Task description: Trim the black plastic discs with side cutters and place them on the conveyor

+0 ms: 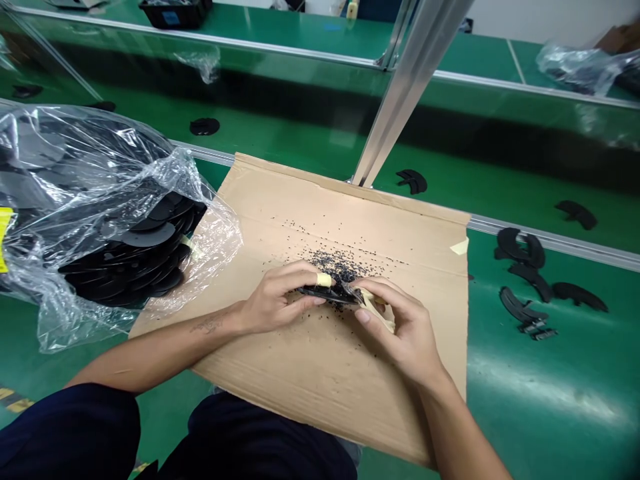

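A thin black plastic part is held above a brown cardboard sheet. My left hand pinches its left side between fingers and thumb, with yellow tape round one fingertip. At the part's right end my right hand is closed, with yellowish material among its fingers. What exactly the right fingertips grip is too small to make out. Many tiny black bits lie scattered on the cardboard beneath and behind the part.
A clear plastic bag of black discs stands at the left. Curved black pieces lie on the green table at the right. Behind the cardboard rises a metal post beside a clear panel. A black bin sits at the back.
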The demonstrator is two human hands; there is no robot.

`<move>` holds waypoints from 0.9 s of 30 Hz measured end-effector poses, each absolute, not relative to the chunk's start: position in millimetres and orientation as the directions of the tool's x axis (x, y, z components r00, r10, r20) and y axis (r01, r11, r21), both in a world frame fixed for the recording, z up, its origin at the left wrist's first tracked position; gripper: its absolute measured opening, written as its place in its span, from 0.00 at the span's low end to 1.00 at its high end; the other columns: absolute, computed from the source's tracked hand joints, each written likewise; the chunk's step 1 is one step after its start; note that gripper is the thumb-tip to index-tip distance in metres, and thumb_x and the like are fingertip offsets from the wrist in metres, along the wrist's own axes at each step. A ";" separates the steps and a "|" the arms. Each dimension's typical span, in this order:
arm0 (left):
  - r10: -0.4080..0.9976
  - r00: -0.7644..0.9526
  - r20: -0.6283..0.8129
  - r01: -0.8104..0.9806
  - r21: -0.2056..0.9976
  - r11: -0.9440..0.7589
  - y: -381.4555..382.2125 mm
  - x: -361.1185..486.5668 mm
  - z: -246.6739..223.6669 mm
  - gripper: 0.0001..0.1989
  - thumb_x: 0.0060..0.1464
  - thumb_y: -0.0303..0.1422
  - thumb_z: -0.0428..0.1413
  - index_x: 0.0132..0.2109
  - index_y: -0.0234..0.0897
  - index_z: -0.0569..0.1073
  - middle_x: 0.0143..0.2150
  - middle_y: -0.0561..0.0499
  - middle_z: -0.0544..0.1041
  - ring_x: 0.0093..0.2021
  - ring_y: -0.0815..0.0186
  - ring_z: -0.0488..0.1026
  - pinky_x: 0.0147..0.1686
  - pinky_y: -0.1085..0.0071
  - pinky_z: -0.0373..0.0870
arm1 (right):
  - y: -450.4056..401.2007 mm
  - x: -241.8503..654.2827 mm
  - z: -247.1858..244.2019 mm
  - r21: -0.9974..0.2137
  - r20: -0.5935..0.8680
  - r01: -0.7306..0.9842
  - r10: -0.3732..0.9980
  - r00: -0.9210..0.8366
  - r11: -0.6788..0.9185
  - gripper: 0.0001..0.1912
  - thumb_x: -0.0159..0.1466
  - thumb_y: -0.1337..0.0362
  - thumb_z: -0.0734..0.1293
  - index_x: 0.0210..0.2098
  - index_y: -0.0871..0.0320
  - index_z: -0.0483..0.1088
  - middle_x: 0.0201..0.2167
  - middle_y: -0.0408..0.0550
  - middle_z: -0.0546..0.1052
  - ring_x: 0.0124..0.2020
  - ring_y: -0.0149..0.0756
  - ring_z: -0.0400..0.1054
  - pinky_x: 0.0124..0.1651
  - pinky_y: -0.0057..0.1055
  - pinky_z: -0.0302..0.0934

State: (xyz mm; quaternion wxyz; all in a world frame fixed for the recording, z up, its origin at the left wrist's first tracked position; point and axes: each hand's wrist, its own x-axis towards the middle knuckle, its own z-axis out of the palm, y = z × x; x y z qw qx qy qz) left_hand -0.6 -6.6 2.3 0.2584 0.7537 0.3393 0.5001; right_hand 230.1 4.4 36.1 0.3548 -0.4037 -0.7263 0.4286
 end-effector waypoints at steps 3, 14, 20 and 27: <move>0.769 0.268 0.580 0.252 0.728 -0.637 -6.4 -0.4 2.2 0.12 0.62 0.30 0.59 0.51 0.32 0.76 0.42 0.43 0.79 0.43 0.66 0.77 0.42 0.68 0.78 | 4.4 230.3 36.0 -0.906 0.160 0.293 0.889 -0.428 0.305 0.12 0.64 0.59 0.69 0.47 0.52 0.75 0.42 0.48 0.79 0.38 0.37 0.70 0.35 0.34 0.62; 0.780 0.255 0.572 0.258 0.737 -0.625 -6.6 0.7 2.1 0.12 0.62 0.31 0.59 0.51 0.33 0.76 0.42 0.44 0.80 0.43 0.65 0.77 0.42 0.66 0.78 | 4.0 230.9 35.2 -0.908 0.159 0.287 0.885 -0.437 0.305 0.12 0.64 0.60 0.69 0.47 0.51 0.75 0.41 0.48 0.78 0.35 0.35 0.68 0.34 0.33 0.62; 0.784 0.260 0.564 0.256 0.742 -0.619 -7.3 0.4 1.9 0.12 0.61 0.30 0.60 0.51 0.33 0.76 0.42 0.44 0.80 0.43 0.65 0.77 0.43 0.66 0.78 | 4.8 231.2 35.3 -0.904 0.159 0.294 0.884 -0.440 0.309 0.12 0.64 0.60 0.68 0.47 0.53 0.75 0.41 0.48 0.78 0.35 0.35 0.68 0.34 0.33 0.62; 0.787 0.257 0.561 0.273 0.739 -0.616 -8.0 1.5 1.0 0.12 0.61 0.32 0.60 0.50 0.34 0.76 0.40 0.45 0.80 0.41 0.65 0.77 0.40 0.67 0.77 | 4.7 230.6 35.6 -0.901 0.147 0.315 0.891 -0.429 0.300 0.12 0.64 0.59 0.68 0.47 0.53 0.75 0.41 0.49 0.78 0.37 0.37 0.69 0.36 0.34 0.63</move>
